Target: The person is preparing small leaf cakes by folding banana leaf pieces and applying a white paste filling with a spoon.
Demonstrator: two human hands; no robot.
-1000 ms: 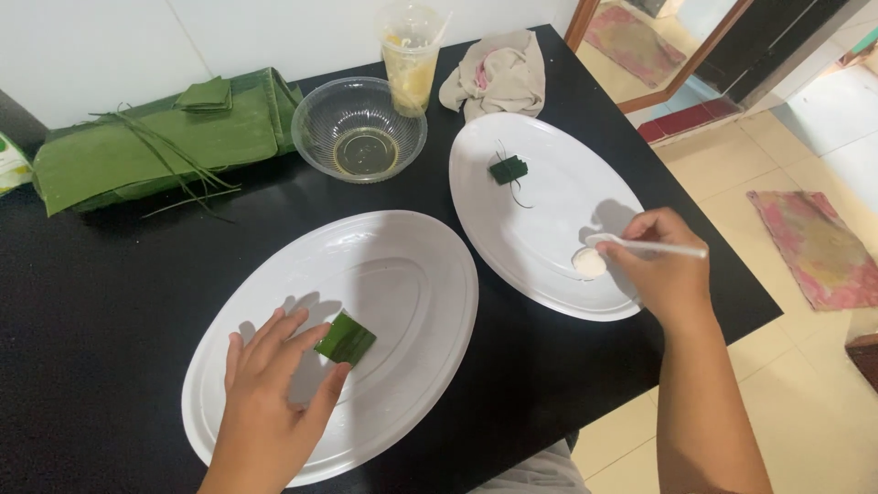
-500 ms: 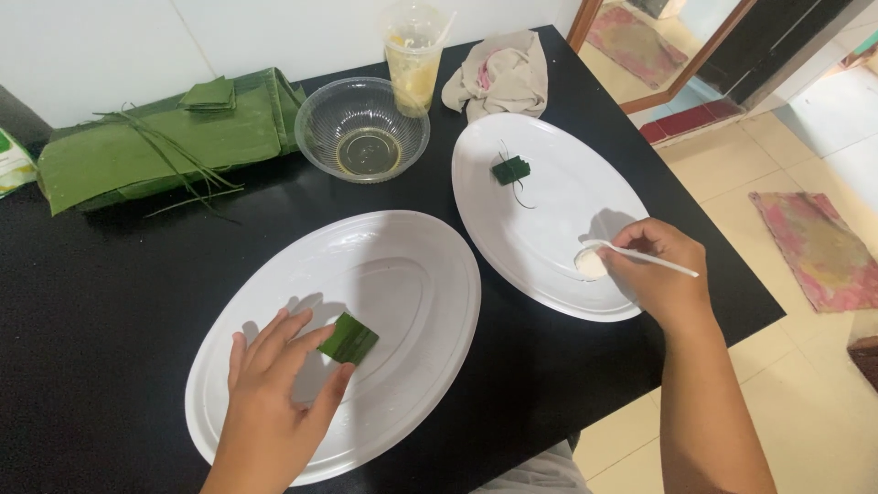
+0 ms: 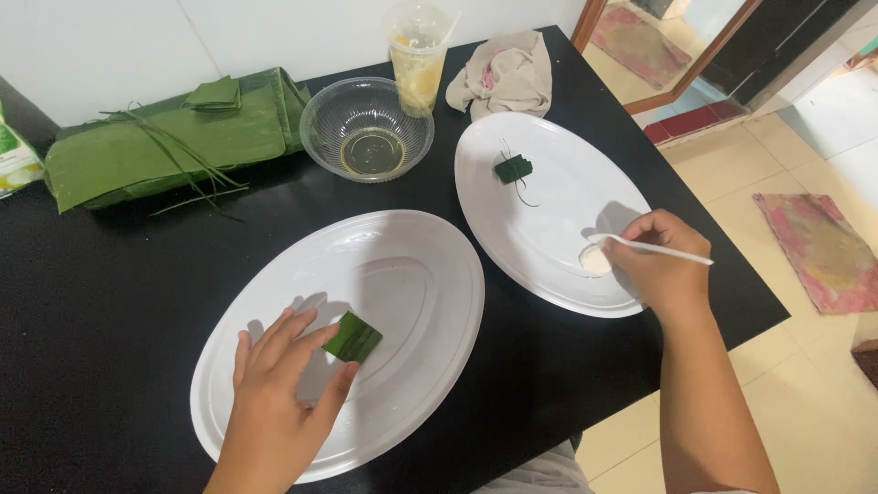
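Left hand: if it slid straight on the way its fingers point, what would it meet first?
The left hand points up and right; its fingertips already touch the folded green leaf piece on the near white plate. Beyond lies bare plate.

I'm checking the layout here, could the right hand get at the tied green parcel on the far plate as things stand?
Probably yes. The right hand rests on the same white plate as the tied green parcel, with only bare plate between them. But it holds a white spoon at a small white lump, so its grip is taken.
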